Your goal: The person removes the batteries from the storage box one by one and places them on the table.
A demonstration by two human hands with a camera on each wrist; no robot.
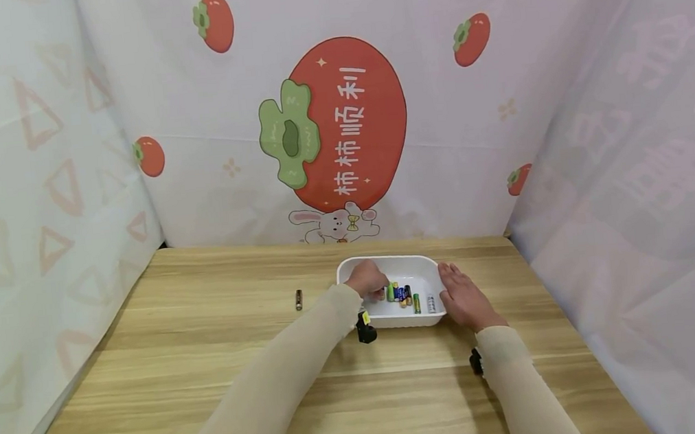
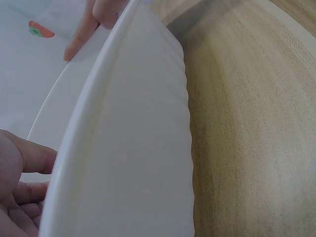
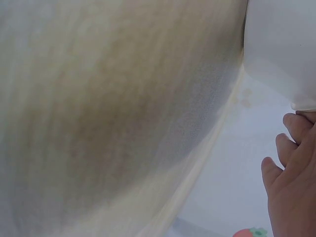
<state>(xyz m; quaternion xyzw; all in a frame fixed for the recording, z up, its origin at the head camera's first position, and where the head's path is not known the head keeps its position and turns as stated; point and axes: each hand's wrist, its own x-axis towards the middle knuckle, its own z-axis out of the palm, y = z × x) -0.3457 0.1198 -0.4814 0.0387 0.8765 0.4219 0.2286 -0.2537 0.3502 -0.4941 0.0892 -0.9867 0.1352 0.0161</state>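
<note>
A white plastic tray (image 1: 394, 321) stands on the table, with several small batteries (image 1: 401, 295) in it, some side by side near the middle. My left hand (image 1: 368, 280) reaches over the tray's left side, fingers bent down beside a green battery (image 1: 390, 292). In the left wrist view the tray wall (image 2: 133, 123) hides the fingertips of that hand (image 2: 19, 182), so I cannot tell whether they pinch a battery. My right hand (image 1: 467, 297) lies along the tray's right end, its fingers fairly straight against the rim. The right wrist view shows this hand (image 3: 294, 168) at a tray corner.
One dark battery (image 1: 299, 300) lies on the wooden table (image 1: 224, 365) left of the tray. Nearer the right end inside the tray are a green-and-gold battery (image 1: 416, 303) and a silvery one (image 1: 432, 304). Printed cloth (image 1: 196, 189) hangs behind and on both sides.
</note>
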